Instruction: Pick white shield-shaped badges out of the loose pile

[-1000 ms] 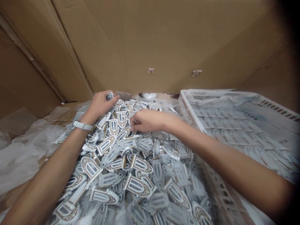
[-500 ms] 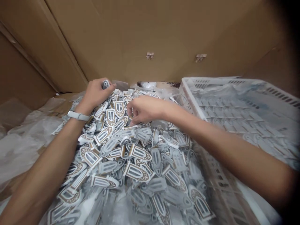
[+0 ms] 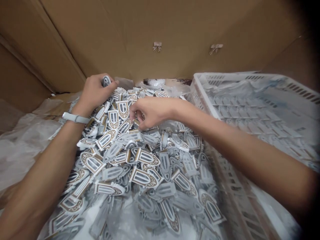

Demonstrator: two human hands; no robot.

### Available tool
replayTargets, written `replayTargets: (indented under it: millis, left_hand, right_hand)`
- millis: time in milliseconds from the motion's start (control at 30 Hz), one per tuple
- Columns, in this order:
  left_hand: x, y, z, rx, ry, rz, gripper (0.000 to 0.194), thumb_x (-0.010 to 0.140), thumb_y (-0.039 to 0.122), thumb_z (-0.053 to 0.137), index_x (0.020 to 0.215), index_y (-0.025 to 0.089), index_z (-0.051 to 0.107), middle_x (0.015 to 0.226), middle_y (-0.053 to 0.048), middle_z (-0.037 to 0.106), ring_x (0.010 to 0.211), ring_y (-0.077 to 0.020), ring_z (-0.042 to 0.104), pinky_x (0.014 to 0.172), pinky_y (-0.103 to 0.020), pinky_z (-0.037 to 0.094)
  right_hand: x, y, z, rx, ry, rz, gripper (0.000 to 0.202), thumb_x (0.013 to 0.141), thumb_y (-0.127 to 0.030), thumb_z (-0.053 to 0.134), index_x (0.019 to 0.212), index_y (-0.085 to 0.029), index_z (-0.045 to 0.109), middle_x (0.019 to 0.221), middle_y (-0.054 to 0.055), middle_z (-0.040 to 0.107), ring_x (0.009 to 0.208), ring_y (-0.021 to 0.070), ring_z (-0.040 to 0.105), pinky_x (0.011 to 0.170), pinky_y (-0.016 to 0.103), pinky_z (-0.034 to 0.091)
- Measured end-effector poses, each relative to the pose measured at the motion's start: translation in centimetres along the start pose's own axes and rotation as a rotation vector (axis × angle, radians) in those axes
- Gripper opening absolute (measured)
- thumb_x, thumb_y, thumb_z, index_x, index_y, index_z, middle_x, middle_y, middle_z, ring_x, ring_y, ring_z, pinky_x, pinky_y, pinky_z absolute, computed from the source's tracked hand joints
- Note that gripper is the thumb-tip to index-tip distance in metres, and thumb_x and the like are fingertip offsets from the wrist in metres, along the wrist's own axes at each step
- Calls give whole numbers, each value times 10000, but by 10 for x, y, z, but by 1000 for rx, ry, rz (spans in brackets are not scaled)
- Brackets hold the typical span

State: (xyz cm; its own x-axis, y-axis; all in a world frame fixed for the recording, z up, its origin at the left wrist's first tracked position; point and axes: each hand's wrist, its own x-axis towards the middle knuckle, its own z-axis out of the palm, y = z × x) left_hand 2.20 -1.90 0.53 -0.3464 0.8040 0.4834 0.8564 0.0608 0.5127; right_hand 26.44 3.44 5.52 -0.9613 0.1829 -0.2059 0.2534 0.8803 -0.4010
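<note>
A wide heap of small arched window-shaped pieces [image 3: 143, 177], white and grey with gold scrollwork on some, fills the middle. At the heap's far left edge, my left hand [image 3: 96, 91] is closed round a grey-white piece [image 3: 106, 81], whose rounded end shows between thumb and fingers. My right hand [image 3: 150, 111] reaches in from the right over the upper part of the heap. Its thumb and curled fingers close on a piece [image 3: 136, 123] that is mostly hidden. A pale band is on my left wrist.
A white plastic crate [image 3: 207, 103] on the right holds rows of similar pieces [image 3: 250, 115] and clear film. Crumpled plastic [image 3: 22, 150] lies at the left. Cardboard walls [image 3: 130, 33] stand behind, with two small bow-shaped things [image 3: 157, 47] on the back one.
The view has shifted a little, so the crate and bows sit higher and the heap slightly further left. Both hands keep nearly the same places over the heap; the right fingertips now show a piece.
</note>
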Motion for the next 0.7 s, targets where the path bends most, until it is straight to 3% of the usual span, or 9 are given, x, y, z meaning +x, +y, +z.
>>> replayTargets:
  millis: [233, 700]
  left_hand:
    - [0, 1, -1, -16, -4, 6, 343, 964, 457, 690, 894, 123, 723, 802, -4, 654, 753, -122, 486, 760, -302, 407]
    - [1, 0, -1, -24, 0, -4, 331, 955, 438, 700, 878, 118, 729, 789, 4, 654, 751, -111, 497, 745, -288, 396]
  right_hand:
    - [1, 2, -2, -26, 81, -25, 362, 714, -99, 811, 1073, -131, 796, 962, 43, 743, 919, 179, 640, 875, 320, 467]
    - [3, 8, -3, -29, 111, -16, 343, 718, -79, 812, 1058, -123, 820, 965, 63, 781, 924, 182, 663, 885, 314, 480]
